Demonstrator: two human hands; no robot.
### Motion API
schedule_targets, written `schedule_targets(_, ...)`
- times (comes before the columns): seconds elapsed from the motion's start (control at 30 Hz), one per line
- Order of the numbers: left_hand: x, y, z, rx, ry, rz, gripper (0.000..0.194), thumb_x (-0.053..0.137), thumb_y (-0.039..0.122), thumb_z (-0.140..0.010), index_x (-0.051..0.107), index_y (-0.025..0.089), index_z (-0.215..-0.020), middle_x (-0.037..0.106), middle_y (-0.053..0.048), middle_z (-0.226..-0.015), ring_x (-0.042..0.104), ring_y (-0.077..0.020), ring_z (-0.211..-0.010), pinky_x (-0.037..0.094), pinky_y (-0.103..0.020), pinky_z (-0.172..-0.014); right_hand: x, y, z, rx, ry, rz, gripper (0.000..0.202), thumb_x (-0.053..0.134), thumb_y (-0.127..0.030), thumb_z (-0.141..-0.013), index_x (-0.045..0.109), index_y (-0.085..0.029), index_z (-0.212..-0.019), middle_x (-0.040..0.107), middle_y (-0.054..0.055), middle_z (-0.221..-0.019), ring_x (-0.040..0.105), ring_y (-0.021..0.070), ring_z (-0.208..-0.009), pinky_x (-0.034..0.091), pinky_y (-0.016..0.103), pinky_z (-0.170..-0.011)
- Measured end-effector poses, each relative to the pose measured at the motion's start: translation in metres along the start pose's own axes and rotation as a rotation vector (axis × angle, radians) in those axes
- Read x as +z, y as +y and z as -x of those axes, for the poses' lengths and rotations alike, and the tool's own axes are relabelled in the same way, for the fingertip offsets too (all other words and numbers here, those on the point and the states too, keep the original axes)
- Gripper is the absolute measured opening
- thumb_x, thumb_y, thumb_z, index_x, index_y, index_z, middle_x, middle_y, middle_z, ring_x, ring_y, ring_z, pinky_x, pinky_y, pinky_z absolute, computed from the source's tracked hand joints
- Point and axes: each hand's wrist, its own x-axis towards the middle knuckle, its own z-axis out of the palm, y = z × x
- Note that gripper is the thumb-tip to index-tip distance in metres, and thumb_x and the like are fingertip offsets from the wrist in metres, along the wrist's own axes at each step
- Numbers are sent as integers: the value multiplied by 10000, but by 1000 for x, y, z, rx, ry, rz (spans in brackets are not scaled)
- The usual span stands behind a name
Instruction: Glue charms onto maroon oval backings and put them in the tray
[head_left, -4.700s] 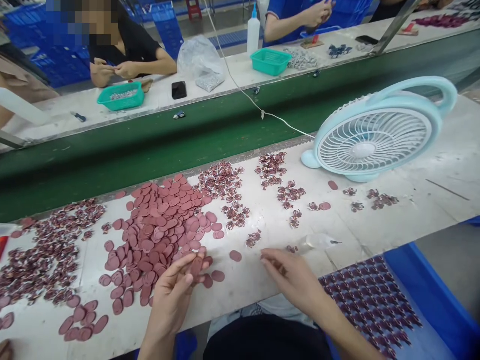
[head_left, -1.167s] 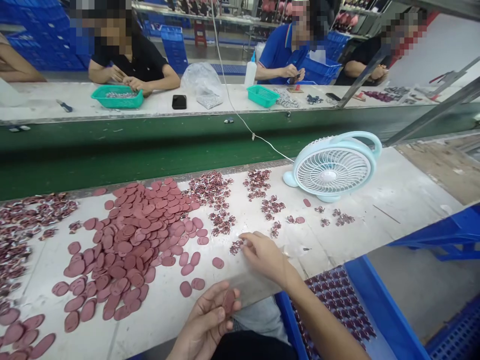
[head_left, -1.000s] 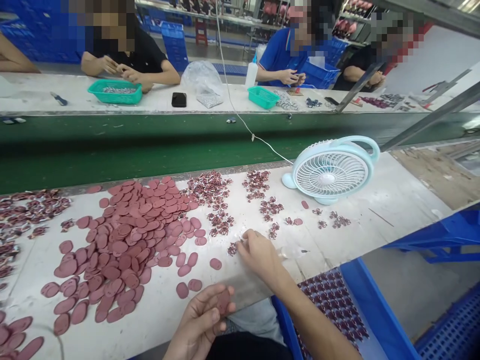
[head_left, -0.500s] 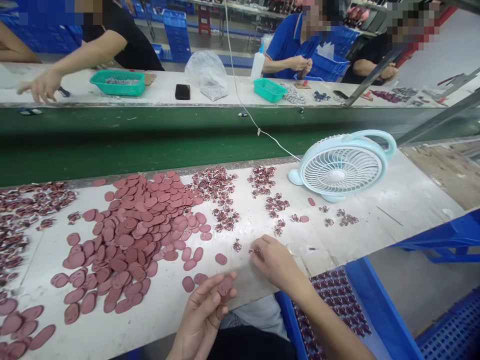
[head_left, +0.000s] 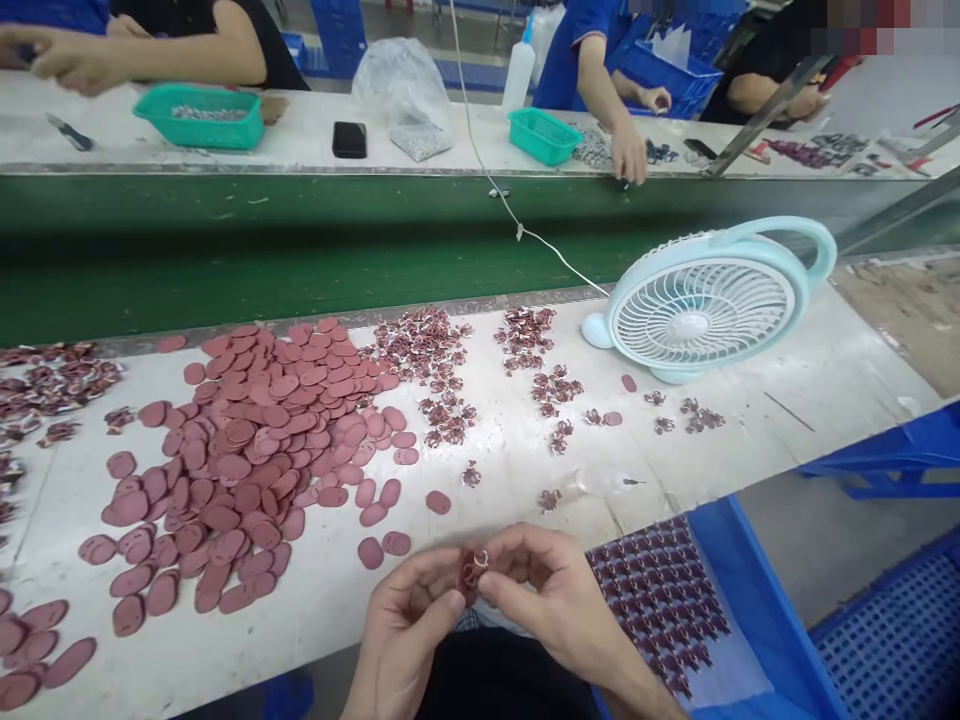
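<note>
My left hand (head_left: 409, 620) pinches a reddish-brown oval disc (head_left: 466, 580) close to my body, over the table's near edge. My right hand (head_left: 555, 595) meets it there, thumb and fingertips closed on a small curled brown-and-white piece (head_left: 481, 561) held against the disc. Fingers hide much of both parts. A large heap of similar oval discs (head_left: 247, 450) lies to the left of my hands. Small curled dark-red pieces (head_left: 424, 345) are clustered beyond them, and one such piece (head_left: 550, 499) sits alone just past my right hand.
A light-blue fan (head_left: 690, 325) stands at the table's right, its white cord (head_left: 559, 262) crossing a green channel (head_left: 300, 265). A clear dropper bottle (head_left: 604, 481) lies nearby. Below right, a blue crate (head_left: 772, 600) holds rows of dark-red pieces (head_left: 660, 590). Co-workers sit opposite.
My right hand has come back from the small curled pieces to my left hand, bringing one to the disc. Across the channel, a co-worker's arm now reaches down toward the table edge.
</note>
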Motion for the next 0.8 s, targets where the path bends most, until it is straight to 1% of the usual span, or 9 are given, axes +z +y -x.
schedule_targets(0.1,-2,-1,-2,-24,-43,-26,247,964,295,-746,839,240,-951,853,-88,-1015,796,-266,-985,629,-349,-924,-1,-1,0,-26,4,37,83,801,-258,-883,832,-245,-959,828,45,-878,778,181,-786,636,281,-737)
schedule_targets(0.17,-3,-2,-3,-34,-48,-58,218,960,304,-751,835,220,-909,852,-91,-983,796,-265,-972,625,-339,-921,-4,-3,1,-57,12,81,94,798,-257,-884,844,-246,-966,825,52,-894,769,181,-785,624,275,-710)
schedule_targets(0.23,-4,-3,-3,-27,-42,-96,183,949,316,-761,834,210,-856,850,-95,-984,789,-279,-990,624,-352,-928,-5,-5,2,-71,12,106,98,798,-267,-889,847,-243,-970,824,59,-915,766,189,-803,621,284,-717)
schedule_targets(0.3,-4,-4,-2,-11,-21,-117,166,946,327,-760,833,212,-796,850,-95,-1000,783,-298,-1005,628,-374,-929,-6,-5,1,-46,-6,72,106,800,-292,-899,843,-238,-980,830,65,-934,771,197,-834,628,300,-754)
schedule_targets(0.37,-3,-5,-2,6,-8,-128,168,948,339,-755,836,214,-759,852,-98,-1002,782,-313,-1006,634,-395,-931,-6,-4,0,-1,-44,-11,124,813,-318,-899,835,-227,-980,836,66,-934,771,196,-845,630,309,-786)
schedule_targets(0.5,1,-5,-1,44,-10,-147,152,933,345,-775,855,215,-757,854,-113,-1027,769,-339,-1073,622,-433,-995,-9,0,-3,19,-91,-114,147,832,-328,-895,825,-208,-981,832,57,-934,761,175,-846,618,293,-801)
schedule_targets(0.67,2,-8,-1,54,-12,-175,126,917,341,-797,860,232,-770,857,-104,-1053,767,-324,-1118,616,-406,-1022,-14,3,0,-37,-82,-83,133,829,-300,-908,817,-208,-1002,839,64,-1002,782,191,-923,626,316,-865)
schedule_targets(0.8,0,-9,-1,78,-30,-193,104,911,322,-805,860,234,-784,857,-103,-1065,772,-320,-1122,622,-396,-1017,-16,6,1,-50,-87,-109,106,829,-285,-913,816,-228,-1002,843,44,-1022,785,171,-920,624,288,-858)
